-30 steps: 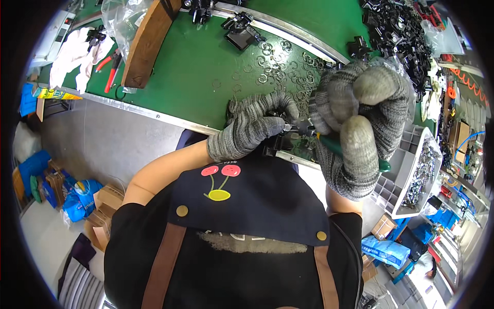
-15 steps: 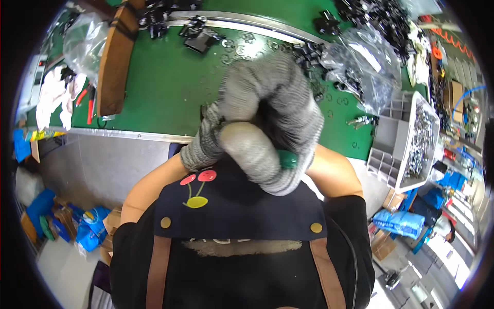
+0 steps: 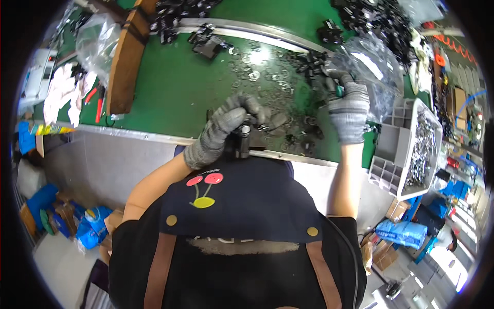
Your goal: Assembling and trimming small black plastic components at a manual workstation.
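Note:
Both hands wear grey knitted gloves. At the table's front edge my left hand [image 3: 221, 126] has its fingers curled round a black metal part [image 3: 244, 138] with a round, shiny end. My right hand [image 3: 350, 108] is farther out to the right, its fingers bent at a heap of small black parts [image 3: 311, 64] beside a clear plastic bag [image 3: 373, 62]. A green handle [image 3: 339, 91] shows within its grip; the rest of that tool is hidden. Many small rings [image 3: 254, 75] lie scattered on the green table [image 3: 170, 87] between the hands.
A brown wooden board [image 3: 123, 77] stands at the left, beside red-handled pliers [image 3: 100, 105] and white gloves [image 3: 64, 92]. A grey compartment tray [image 3: 393, 144] with a bin of small metal pieces [image 3: 423, 149] is at the right. A metal strip [image 3: 267, 35] crosses the table.
The hands were together in front of my chest; now they are apart. My right hand has moved out to the right, to the black parts, with the green handle still in it.

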Tool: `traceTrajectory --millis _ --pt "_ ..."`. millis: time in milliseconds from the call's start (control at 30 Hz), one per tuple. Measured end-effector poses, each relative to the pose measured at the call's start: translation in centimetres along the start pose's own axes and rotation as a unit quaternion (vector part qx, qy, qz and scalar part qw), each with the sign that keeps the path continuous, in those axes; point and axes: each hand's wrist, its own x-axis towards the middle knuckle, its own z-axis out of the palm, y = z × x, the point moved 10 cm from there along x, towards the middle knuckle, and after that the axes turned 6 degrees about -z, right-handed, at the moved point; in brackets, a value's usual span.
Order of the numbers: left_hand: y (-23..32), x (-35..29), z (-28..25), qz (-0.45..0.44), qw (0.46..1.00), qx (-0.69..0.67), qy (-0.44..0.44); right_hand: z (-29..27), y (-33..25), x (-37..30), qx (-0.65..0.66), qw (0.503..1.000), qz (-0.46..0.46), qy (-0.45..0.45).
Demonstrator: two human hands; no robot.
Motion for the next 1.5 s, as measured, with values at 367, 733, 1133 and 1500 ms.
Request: traceTrajectory --millis 367,733,1133,1500 --pt "1.0 0.1 0.2 0.053 0.994 0.091 -0.024 1.9 -10.7 -2.7 0.470 0.863 0.031 -0.182" --pt "0.2 -1.5 -0.1 0.018 0.984 0.176 -0.003 2.2 -13.7 -3.9 0.383 0.903 0.023 -0.194" --pt "1.0 -1.2 1.1 0.060 0.982 0.169 -0.059 -2.0 -10.1 -3.1 0.480 0.875 0.039 0.045" --pt "0.6 -1.3 0.5 0.075 0.985 0.150 -0.044 -6.3 -17.2 -2.3 0.651 0.732 -0.189 0.069"
